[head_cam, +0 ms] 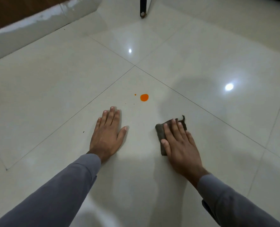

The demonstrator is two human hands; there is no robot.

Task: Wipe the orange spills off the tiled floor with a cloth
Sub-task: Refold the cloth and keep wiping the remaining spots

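Head view, looking down: both arms reached forward over the pale, glossy tiled floor (54, 99), each in a grey sleeve (57, 190) that ended at the wrist. The left hand (107, 133) lay palm-down on the tile, fingers straight and close together, thumb spread out to the side, holding nothing. The right hand (179, 145) pressed flat on a dark brown cloth (160, 133), fingers extended across it and pointing away from the person; the cloth stuck out past the thumb side and beyond the fingertips, where a frayed corner stood up. The two hands were apart, with bare tile between them.

The orange spill (144, 97), a round blob, sat on the same tile ahead of the hands, roughly between them and nearer the left fingertips. A small orange droplet (135, 94) lay just beside it, and fainter specks trailed toward the left hand. The cloth was not touching the spill.

Farther off, a dark furniture leg (143, 9) stood on the floor, and a white glossy skirting (42, 22) ran along the upper left.
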